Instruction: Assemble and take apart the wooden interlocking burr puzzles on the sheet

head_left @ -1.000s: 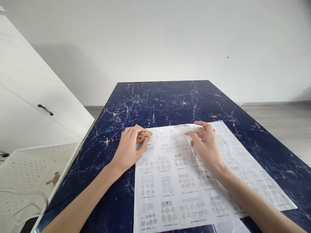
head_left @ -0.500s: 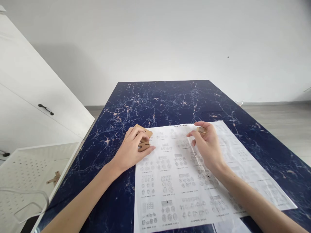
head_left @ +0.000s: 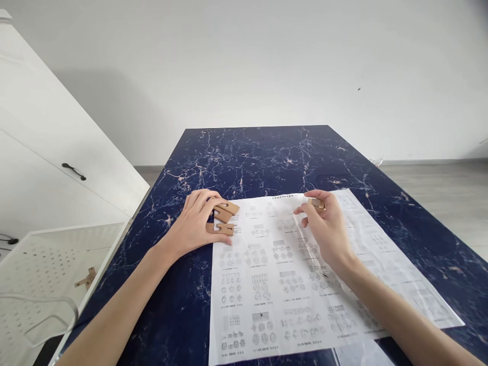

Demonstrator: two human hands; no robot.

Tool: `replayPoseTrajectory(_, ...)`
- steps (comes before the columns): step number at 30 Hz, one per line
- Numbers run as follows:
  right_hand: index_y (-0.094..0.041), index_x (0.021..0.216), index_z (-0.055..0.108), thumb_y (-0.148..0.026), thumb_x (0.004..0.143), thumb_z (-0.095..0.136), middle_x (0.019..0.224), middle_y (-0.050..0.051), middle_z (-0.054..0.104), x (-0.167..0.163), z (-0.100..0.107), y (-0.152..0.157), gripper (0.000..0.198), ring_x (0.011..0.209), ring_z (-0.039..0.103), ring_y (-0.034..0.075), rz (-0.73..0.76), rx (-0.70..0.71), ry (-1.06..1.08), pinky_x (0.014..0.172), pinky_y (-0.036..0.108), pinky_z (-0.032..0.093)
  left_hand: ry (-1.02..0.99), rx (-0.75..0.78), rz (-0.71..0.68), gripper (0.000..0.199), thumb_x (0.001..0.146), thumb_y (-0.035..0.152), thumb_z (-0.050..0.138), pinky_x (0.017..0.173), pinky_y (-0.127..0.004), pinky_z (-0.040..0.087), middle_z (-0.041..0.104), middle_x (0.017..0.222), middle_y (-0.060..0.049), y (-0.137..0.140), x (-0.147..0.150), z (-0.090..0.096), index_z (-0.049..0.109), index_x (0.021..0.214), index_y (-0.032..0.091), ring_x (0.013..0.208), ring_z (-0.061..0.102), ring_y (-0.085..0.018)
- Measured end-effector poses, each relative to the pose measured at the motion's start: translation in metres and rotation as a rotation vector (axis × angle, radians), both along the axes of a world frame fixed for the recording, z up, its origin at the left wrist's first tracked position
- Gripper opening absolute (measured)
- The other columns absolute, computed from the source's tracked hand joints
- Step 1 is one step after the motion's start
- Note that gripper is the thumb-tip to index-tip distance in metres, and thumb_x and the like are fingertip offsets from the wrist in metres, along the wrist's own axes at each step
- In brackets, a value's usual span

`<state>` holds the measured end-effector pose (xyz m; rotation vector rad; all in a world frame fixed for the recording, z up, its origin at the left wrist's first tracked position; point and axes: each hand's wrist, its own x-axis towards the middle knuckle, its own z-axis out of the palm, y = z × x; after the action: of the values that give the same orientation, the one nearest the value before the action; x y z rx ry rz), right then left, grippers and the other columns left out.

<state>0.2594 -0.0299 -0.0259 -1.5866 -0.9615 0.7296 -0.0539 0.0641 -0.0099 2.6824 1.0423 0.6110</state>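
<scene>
My left hand (head_left: 190, 221) curves around several flat, notched wooden puzzle pieces (head_left: 223, 215) at the upper left edge of a printed sheet (head_left: 285, 259). Its thumb lies along the near side of the lowest piece (head_left: 224, 229), while the fingers touch the upper ones from the left. Over the top middle of the sheet, my right hand (head_left: 324, 223) has a small wooden piece (head_left: 317, 204) tucked in its curled fingers. Thumb and forefinger of that hand stay apart at the tips. Rows of small puzzle diagrams and captions cover the paper, which is creased near the right hand.
Beneath the sheet is a dark blue marbled table (head_left: 247, 157). To the left stand a white cabinet (head_left: 49, 132) and a white perforated basket (head_left: 49, 264) holding a wooden cross-shaped piece (head_left: 87, 277). A white wall (head_left: 259, 61) rises behind the table.
My left hand has shifted left and its fingers have drawn back, uncovering more of the wooden pieces. The lowest piece has moved slightly left and turned. My right hand has stayed nearly still.
</scene>
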Motion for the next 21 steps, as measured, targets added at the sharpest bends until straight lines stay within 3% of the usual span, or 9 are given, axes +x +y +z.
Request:
replayPoseTrajectory(5, -0.027, 0.116, 0.054, -0.029, 0.093, 0.064, 0.106, 0.006, 0.064, 0.001, -0.001, 0.002, 0.024, 0.094, 0.076, 0.025, -0.008, 0.066, 0.046, 0.058, 0.033, 0.052, -0.002, 0.077, 0.068, 0.089, 0.065, 0.071, 0.095, 0.121, -0.06, 0.039, 0.06, 0.139, -0.013, 0.008, -0.011, 0.001, 0.059, 0.133, 0.025, 0.133, 0.051, -0.039)
replayPoseTrajectory(8, -0.026, 0.114, 0.053, -0.029, 0.093, 0.064, 0.114, 0.007, 0.062, 0.001, -0.001, 0.003, 0.023, 0.095, 0.077, 0.025, -0.005, 0.093, 0.068, 0.056, 0.032, 0.051, -0.014, 0.082, 0.098, 0.089, 0.067, 0.072, 0.093, 0.12, -0.059, 0.04, 0.06, 0.139, -0.013, 0.009, -0.013, 0.0, 0.057, 0.133, 0.025, 0.134, 0.051, -0.04)
replayPoseTrajectory(11, -0.026, 0.112, 0.053, -0.031, 0.094, 0.064, 0.113, 0.006, 0.061, 0.001, 0.001, 0.003, 0.022, 0.093, 0.077, 0.024, -0.006, 0.111, 0.079, 0.054, 0.031, 0.05, -0.048, 0.081, 0.117, 0.065, 0.089, 0.067, 0.078, 0.118, -0.057, 0.042, 0.061, 0.138, -0.013, 0.009, -0.012, -0.002, 0.057, 0.133, 0.024, 0.134, 0.052, -0.037)
replayPoseTrajectory(14, -0.026, 0.114, 0.055, -0.031, 0.094, 0.064, 0.104, 0.004, 0.062, 0.0, 0.004, 0.003, 0.022, 0.09, 0.077, 0.024, -0.015, 0.105, 0.076, 0.055, 0.03, 0.051, -0.092, 0.114, 0.107, 0.039, 0.108, 0.051, 0.055, 0.116, -0.055, 0.044, 0.062, 0.135, -0.014, 0.005, -0.008, -0.003, 0.056, 0.133, 0.021, 0.133, 0.052, -0.034)
replayPoseTrajectory(18, -0.026, 0.12, 0.055, -0.029, 0.093, 0.063, 0.089, -0.001, 0.061, 0.0, 0.004, 0.004, 0.029, 0.086, 0.078, 0.024, -0.031, 0.05, 0.071, 0.055, 0.03, 0.051, -0.098, 0.155, 0.038, 0.029, 0.11, 0.04, 0.055, 0.113, -0.053, 0.045, 0.064, 0.131, -0.013, -0.004, 0.001, -0.001, 0.058, 0.13, 0.019, 0.128, 0.054, -0.032)
replayPoseTrajectory(21, -0.026, 0.119, 0.055, -0.028, 0.092, 0.063, 0.09, -0.002, 0.057, 0.001, 0.002, 0.005, 0.029, 0.091, 0.079, 0.025, -0.037, 0.048, 0.073, 0.056, 0.029, 0.052, -0.089, 0.166, -0.037, 0.023, 0.11, 0.035, 0.058, 0.111, -0.052, 0.047, 0.066, 0.131, -0.012, -0.012, 0.009, 0.002, 0.06, 0.128, 0.021, 0.126, 0.055, -0.031)
